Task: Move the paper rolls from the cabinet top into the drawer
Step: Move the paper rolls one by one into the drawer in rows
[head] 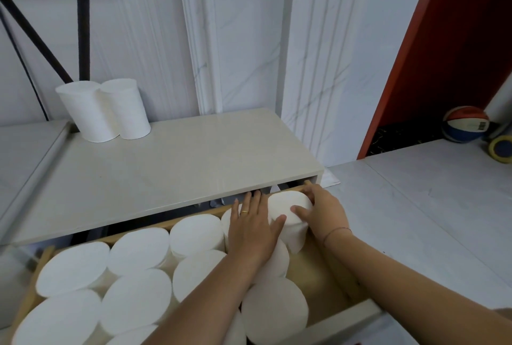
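Two white paper rolls (104, 110) stand upright, touching each other, at the far left corner of the pale cabinet top (171, 161). Below it the wooden drawer (329, 286) is pulled out and holds several white rolls (138, 250) standing on end. At the drawer's far right corner one roll (289, 206) sits higher than the others. My right hand (322, 210) wraps around its right side, thumb on top. My left hand (253, 227) lies flat against its left side, fingers reaching under the cabinet edge, covering another roll.
A white marble-look wall rises behind the cabinet, with black cables at the left. A red panel stands at the right, with a basketball (465, 124) and a yellow-rimmed wheel (501, 149) on the grey tiled floor beyond.
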Demonstrator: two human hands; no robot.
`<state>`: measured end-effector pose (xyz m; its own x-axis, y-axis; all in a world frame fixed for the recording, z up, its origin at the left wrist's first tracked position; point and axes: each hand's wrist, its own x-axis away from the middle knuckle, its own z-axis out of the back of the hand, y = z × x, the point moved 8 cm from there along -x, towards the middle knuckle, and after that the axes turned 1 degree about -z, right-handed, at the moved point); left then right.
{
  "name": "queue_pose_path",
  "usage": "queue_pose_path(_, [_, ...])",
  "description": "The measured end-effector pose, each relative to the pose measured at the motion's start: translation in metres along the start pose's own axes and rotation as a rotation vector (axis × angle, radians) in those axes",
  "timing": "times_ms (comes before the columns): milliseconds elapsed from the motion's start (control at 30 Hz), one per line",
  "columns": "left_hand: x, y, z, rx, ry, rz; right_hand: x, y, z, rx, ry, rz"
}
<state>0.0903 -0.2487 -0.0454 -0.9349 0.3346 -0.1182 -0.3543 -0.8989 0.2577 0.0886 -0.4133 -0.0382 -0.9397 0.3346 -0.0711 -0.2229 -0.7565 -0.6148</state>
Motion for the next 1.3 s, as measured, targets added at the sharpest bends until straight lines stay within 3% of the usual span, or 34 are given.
queue_pose_path(100, [0.012, -0.008, 0.008, 0.037, 0.015, -0.091, -0.003, -0.015, 0.008, 0.116, 0.080, 0.055])
queue_pose_path(200, [0.030, -0.027, 0.025, 0.001, 0.061, -0.189, -0.008, -0.055, 0.012, -0.026, 0.131, 0.186])
queue_pose_path(300, [0.041, -0.074, 0.046, -0.009, 0.078, -0.135, -0.017, -0.111, 0.001, -0.147, 0.112, 0.294])
queue_pose_path(467, [0.045, -0.164, 0.082, -0.044, 0.115, 0.047, -0.038, -0.213, -0.054, -0.281, -0.061, 0.417])
queue_pose_path(633, [0.040, -0.225, 0.101, -0.068, 0.148, 0.150, -0.071, -0.294, -0.109, -0.341, -0.145, 0.431])
queue_pose_path(833, [0.031, -0.261, 0.117, -0.190, 0.212, 0.208, -0.117, -0.367, -0.149, -0.387, -0.086, 0.443])
queue_pose_path(1300, [0.028, -0.268, 0.110, -0.148, 0.189, 0.200, -0.160, -0.437, -0.187, -0.283, 0.101, 0.453])
